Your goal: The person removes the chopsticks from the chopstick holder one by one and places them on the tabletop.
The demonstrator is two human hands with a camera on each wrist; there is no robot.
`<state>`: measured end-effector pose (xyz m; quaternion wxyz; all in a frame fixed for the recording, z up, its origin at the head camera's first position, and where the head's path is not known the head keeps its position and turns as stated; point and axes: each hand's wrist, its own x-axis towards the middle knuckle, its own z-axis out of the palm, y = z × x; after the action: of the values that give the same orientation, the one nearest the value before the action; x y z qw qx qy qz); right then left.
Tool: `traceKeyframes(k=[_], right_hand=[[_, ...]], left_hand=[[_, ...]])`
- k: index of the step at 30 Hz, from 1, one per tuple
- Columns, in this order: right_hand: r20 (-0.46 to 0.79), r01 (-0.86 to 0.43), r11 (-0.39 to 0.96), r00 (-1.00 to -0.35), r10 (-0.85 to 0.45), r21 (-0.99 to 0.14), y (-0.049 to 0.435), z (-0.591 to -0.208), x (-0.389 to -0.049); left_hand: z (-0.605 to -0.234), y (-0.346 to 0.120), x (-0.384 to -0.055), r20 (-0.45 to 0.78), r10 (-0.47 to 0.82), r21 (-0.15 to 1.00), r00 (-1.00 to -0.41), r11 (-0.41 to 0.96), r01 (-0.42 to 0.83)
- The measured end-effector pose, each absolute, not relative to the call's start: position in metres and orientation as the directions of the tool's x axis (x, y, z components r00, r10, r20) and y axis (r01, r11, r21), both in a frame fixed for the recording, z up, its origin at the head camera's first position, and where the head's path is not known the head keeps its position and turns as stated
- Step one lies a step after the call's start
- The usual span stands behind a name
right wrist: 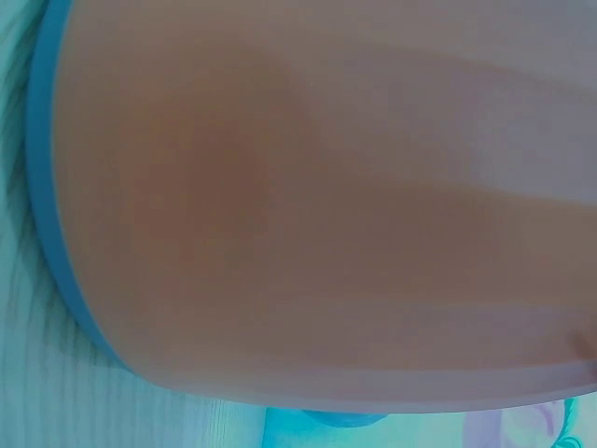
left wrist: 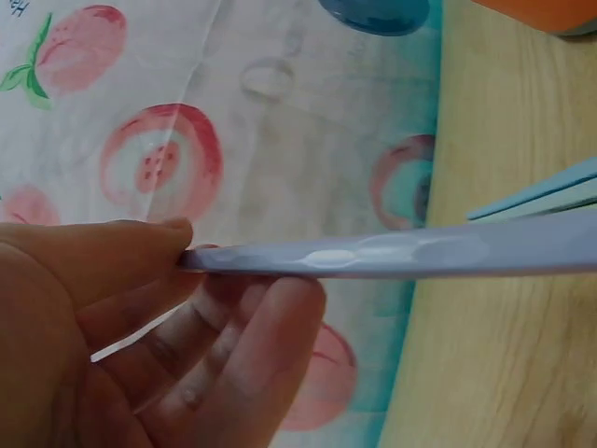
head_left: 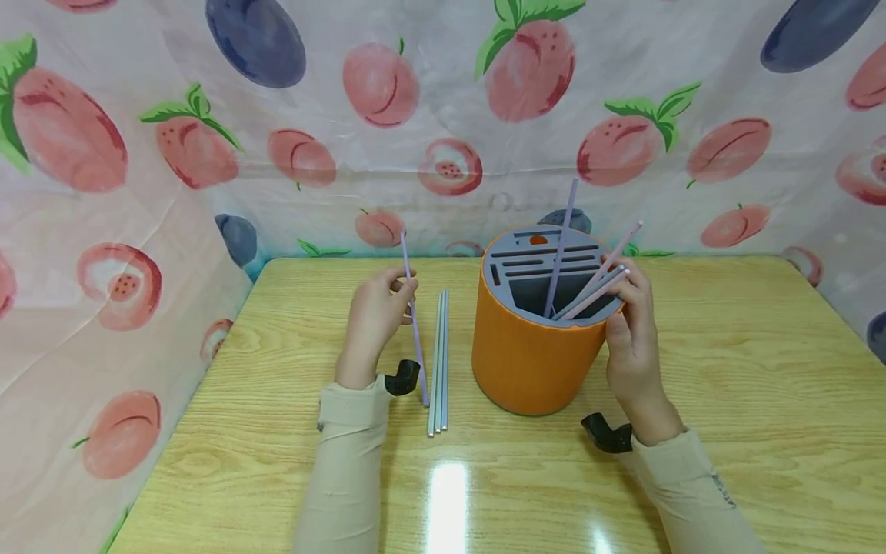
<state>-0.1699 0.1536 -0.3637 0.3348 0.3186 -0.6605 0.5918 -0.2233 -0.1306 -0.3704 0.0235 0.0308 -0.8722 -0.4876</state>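
A lilac chopstick [head_left: 417,331] is pinched between the thumb and fingers of my left hand [head_left: 377,315], its near end pointing down toward the table. In the left wrist view the same chopstick [left wrist: 410,252] runs rightward from the fingertips. Three pale chopsticks [head_left: 438,362] lie side by side on the table just right of it. My right hand [head_left: 633,331] grips the right side of an orange knife holder [head_left: 533,362] near its rim. Several chopsticks [head_left: 562,246] lean in the holder's open compartment. The holder's wall [right wrist: 280,233] fills the right wrist view, blurred.
The holder's grey top [head_left: 526,250] has narrow slots behind the compartment. Under everything is a wood-grain table [head_left: 228,431]. A fruit-print cloth [head_left: 443,85] hangs along the back and left side.
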Motion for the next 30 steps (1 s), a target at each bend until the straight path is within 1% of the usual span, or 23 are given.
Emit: traceKeyframes(k=[12,15,22,30], right_hand=[[0.822,-0.820,0.083,-0.569,-0.023,-0.566,0.153,-0.364,-0.170],[0.822,-0.821,0.080,-0.569,-0.023,-0.566,0.152,-0.364,-0.170],[0.815,-0.813,0.097,-0.579,-0.029,-0.574,0.153,-0.364,-0.168],[0.818,-0.816,0.098,-0.574,-0.028,-0.569,0.152,-0.363,-0.166]], left_hand=[[-0.390,-0.131,-0.229,-0.173,0.005,0.784,-0.985,0.606,-0.134],[-0.396,-0.131,-0.230,-0.196,0.018,0.773,-0.981,0.618,-0.143],[-0.405,-0.131,-0.229,-0.241,0.039,0.781,-0.970,0.601,-0.170],[-0.414,-0.131,-0.228,-0.259,0.054,0.765,-0.964,0.621,-0.170]])
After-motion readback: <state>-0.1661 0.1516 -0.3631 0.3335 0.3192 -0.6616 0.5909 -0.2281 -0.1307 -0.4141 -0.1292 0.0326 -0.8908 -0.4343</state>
